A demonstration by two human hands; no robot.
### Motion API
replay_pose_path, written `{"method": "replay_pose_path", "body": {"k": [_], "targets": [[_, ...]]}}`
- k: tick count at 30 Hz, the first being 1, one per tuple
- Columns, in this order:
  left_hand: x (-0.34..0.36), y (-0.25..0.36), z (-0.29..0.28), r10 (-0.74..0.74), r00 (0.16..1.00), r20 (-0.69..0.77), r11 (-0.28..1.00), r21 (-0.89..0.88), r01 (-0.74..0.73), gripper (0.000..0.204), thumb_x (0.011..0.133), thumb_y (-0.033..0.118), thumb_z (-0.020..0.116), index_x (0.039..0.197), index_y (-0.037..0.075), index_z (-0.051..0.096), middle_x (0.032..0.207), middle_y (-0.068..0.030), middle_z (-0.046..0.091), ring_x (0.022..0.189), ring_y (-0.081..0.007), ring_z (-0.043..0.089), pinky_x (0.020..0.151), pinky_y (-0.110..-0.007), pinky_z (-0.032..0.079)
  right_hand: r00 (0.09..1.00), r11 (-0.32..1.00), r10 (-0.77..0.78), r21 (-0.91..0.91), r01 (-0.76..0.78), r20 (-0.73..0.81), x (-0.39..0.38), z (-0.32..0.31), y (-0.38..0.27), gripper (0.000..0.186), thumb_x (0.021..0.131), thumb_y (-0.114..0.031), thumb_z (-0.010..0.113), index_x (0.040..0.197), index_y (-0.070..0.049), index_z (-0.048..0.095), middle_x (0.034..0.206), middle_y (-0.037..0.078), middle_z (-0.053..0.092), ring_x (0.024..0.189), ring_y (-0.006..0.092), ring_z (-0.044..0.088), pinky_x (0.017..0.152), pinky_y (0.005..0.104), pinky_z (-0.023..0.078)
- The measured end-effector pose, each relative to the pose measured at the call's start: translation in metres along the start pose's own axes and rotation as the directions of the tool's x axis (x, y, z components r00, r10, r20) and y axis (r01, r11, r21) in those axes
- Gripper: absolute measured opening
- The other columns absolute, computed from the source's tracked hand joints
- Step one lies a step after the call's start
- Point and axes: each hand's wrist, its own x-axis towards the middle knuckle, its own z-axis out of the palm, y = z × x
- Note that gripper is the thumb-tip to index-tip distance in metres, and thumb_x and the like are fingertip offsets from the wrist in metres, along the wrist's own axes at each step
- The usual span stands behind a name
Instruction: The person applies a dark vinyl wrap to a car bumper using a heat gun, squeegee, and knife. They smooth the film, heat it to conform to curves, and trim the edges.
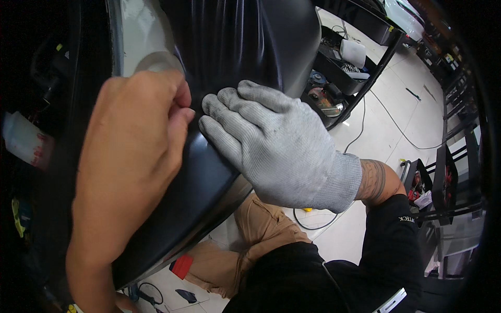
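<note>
Black satin vinyl film (pixel 229 41) covers a curved vehicle panel, with long creases running through its upper part. At the film's left edge, my bare left hand (pixel 133 125) is closed, thumb and forefinger pressed together on that edge; the pinched bit itself is mostly hidden by the fingers. My right hand (pixel 282 141), in a grey knit glove, lies flat on the film just to the right, fingers stretched out and side by side. Beyond the left hand shows a bare pale grey strip of the panel (pixel 143 31).
A black tool cart (pixel 339 68) on the right carries a white roll (pixel 353 53) and power tools. Cables (pixel 386 115) cross the tiled floor. Farther right stands a black rack (pixel 446 172) with bins. A whitish plastic container (pixel 26 138) is at the left.
</note>
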Motion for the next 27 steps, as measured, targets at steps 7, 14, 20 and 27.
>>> {"method": "replay_pose_path", "body": {"k": [7, 14, 20, 27], "targets": [[-0.044, 0.017, -0.071, -0.168, 0.978, 0.123, 0.959, 0.251, 0.133, 0.012, 0.088, 0.007, 0.062, 0.099, 0.005, 0.067, 0.089, -0.0118, 0.064, 0.083, -0.024, 0.064, 0.072, -0.037, 0.049, 0.999, 0.974, 0.038, 0.223, -0.037, 0.0, -0.003, 0.023, 0.01, 0.047, 0.068, -0.01, 0.063, 0.113, 0.004, 0.06, 0.112, 0.02, 0.067, 0.106, 0.0268, 0.067, 0.102, 0.0396, 0.048], [-0.215, 0.064, -0.06, 0.103, 0.228, 0.968, 0.682, -0.236, 0.692, 0.043, 0.094, 0.031, 0.062, 0.13, 0.008, 0.056, 0.114, -0.018, 0.067, 0.105, -0.0315, 0.067, 0.093, -0.047, 0.051, 0.968, 0.98, -0.026, 0.199, -0.025, 0.249, 0.033, -0.031, 0.025, 0.041, 0.072, -0.001, 0.064, 0.113, 0.0, 0.057, 0.093, 0.019, 0.071, 0.092, 0.0306, 0.071, 0.095, 0.0414, 0.051], [-0.419, 0.085, 0.171, -0.885, 0.267, 0.381, 0.351, 0.17, 0.921, 0.059, 0.082, 0.027, 0.068, 0.138, 0.017, 0.051, 0.152, -0.0179, 0.034, 0.136, -0.042, 0.032, 0.105, -0.059, 0.033, 0.968, 0.991, -0.096, 0.115, 0.071, 0.232, 0.031, -0.032, 0.025, 0.049, 0.066, 0.005, 0.065, 0.114, -0.004, 0.058, 0.094, 0.017, 0.071, 0.093, 0.0327, 0.069, 0.093, 0.0442, 0.05], [-0.429, 0.034, 0.168, -0.91, 0.088, 0.406, 0.227, 0.309, 0.924, 0.04, 0.089, 0.019, 0.063, 0.126, 0.005, 0.059, 0.115, -0.0255, 0.062, 0.103, -0.0418, 0.06, 0.093, -0.05, 0.043, 0.949, 0.993, -0.086, 0.099, 0.058, 0.305, 0.045, -0.034, 0.025, 0.049, 0.064, 0.011, 0.062, 0.111, -0.003, 0.056, 0.087, 0.014, 0.069, 0.092, 0.0311, 0.069, 0.091, 0.0407, 0.052]]}}
